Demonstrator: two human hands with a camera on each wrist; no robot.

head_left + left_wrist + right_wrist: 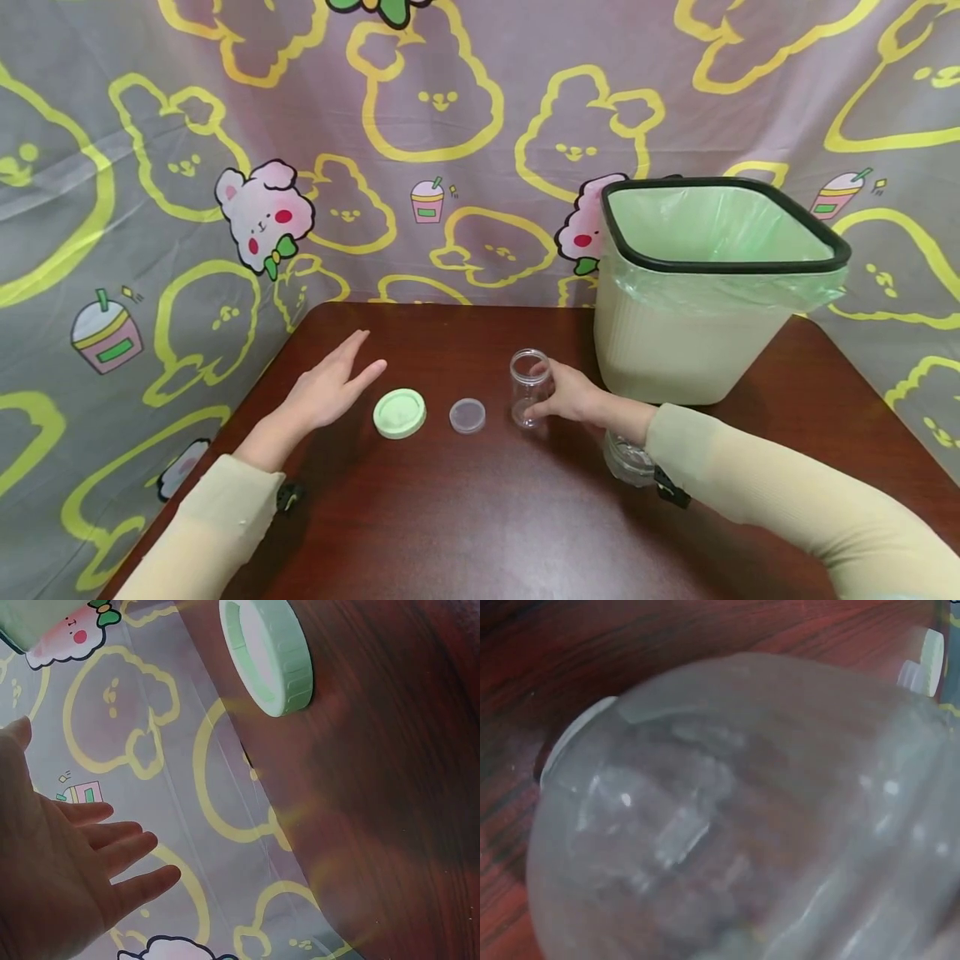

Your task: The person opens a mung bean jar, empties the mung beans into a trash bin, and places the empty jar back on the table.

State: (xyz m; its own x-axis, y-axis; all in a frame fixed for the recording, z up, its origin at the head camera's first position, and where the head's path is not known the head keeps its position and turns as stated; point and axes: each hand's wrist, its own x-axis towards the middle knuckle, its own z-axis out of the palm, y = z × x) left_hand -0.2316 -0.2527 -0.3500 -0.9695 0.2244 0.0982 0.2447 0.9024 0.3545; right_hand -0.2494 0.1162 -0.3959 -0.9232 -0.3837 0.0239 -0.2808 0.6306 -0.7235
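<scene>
My right hand point(572, 393) grips a clear jar point(530, 379) from its right side, thumb low and fingers behind. The jar stands upright with its round mouth uncovered. My left hand point(330, 387) is held out over the table's left side, fingers straight, thumb apart, holding nothing. Closest to it lies a round light-green lid point(400, 413), also seen in the left wrist view at the top. Between that lid and the jar is a small clear lid point(468, 416). Under my right forearm sits another clear container point(628, 461), partly hidden.
A cream trash bin point(675, 350) with a black rim and green liner bag stands at the table's back right. The dark wooden table point(480, 517) ends against a grey curtain point(480, 100) with cartoon prints. Clear plastic fills most of the right wrist view.
</scene>
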